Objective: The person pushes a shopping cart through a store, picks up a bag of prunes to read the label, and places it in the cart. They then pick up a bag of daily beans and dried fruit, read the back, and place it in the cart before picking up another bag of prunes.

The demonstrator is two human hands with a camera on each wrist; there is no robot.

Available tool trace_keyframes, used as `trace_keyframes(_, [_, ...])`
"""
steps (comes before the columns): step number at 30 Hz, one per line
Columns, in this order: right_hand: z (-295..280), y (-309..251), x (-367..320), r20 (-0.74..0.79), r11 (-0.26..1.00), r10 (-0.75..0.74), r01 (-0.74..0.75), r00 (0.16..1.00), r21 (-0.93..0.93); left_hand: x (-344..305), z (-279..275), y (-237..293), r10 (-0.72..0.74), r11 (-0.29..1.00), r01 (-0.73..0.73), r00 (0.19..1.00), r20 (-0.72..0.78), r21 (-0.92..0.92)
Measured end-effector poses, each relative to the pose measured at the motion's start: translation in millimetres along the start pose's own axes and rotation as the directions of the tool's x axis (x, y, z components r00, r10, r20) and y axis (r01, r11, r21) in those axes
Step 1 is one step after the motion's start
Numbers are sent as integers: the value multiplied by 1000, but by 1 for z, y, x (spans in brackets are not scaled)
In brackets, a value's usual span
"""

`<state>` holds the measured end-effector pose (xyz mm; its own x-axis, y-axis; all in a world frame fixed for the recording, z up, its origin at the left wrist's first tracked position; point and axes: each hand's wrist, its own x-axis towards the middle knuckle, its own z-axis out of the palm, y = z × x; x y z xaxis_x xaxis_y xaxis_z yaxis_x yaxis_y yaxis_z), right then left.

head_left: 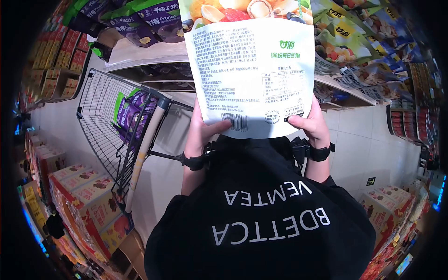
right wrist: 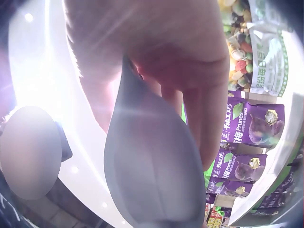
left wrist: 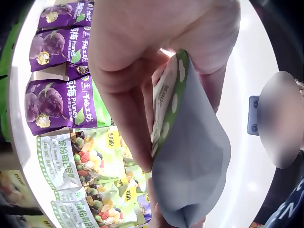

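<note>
A snack bag (head_left: pixel 261 56) of mixed beans and fruit is held up with its white printed back toward the head camera. My left hand (head_left: pixel 205 127) grips the lower left edge, thumb beside the barcode. At the lower right edge my right hand (head_left: pixel 316 125) grips it, thumb over the small print. Both wrist views look at the bag's grey bottom fold from below; the left wrist view shows the bag (left wrist: pixel 192 152) with a green-edged front, fingers behind it. In the right wrist view, fingers (right wrist: pixel 202 118) lie along its far side.
A shopping cart (head_left: pixel 100 100) on the left carries purple prune bags (head_left: pixel 133 116). Shelves ahead hold more prune bags (head_left: pixel 161 21) and similar mixed snack bags (head_left: pixel 343 39). Stacked cartons (head_left: pixel 86 186) stand at the lower left, and boxes (head_left: pixel 387 205) at the lower right.
</note>
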<state>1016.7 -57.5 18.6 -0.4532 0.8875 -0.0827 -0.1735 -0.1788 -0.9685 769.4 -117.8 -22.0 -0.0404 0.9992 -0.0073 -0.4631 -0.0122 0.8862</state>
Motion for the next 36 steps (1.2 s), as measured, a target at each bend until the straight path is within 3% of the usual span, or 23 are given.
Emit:
trace_keyframes(9, [-5, 11, 2, 37, 998, -57, 58, 998, -10, 0, -5, -6, 17, 997, -17, 1000, 6, -78])
trace_keyframes(12, [-3, 14, 5, -6, 998, -57, 57, 998, 8, -2, -6, -6, 31, 996, -33, 999, -22, -80])
trace_keyframes(15, [17, 8, 8, -193, 989, -99, 118, 976, 91, -2, -10, -9, 57, 996, -59, 998, -27, -69])
trace_keyframes(20, [6, 4, 14, -140, 991, -128, 131, 982, 16, -8, -16, -10, 54, 999, -53, 997, -52, 9])
trace_keyframes(22, [9, -8, 13, -233, 992, -101, 82, 967, -92, -11, -18, -12, 50, 999, -49, 998, -42, 23])
trace_keyframes(27, [4, -13, 14, -245, 998, -51, 39, 968, -54, -14, -17, -17, -138, 985, 141, 990, -32, 97])
trace_keyframes(29, [7, -10, 14, -288, 992, -55, 84, 956, 91, -14, -14, -17, -104, 988, 105, 994, -19, 110])
trace_keyframes(36, [4, -5, 8, -224, 996, 40, -19, 974, 92, -7, -16, -15, -42, 995, 40, 999, 15, 92])
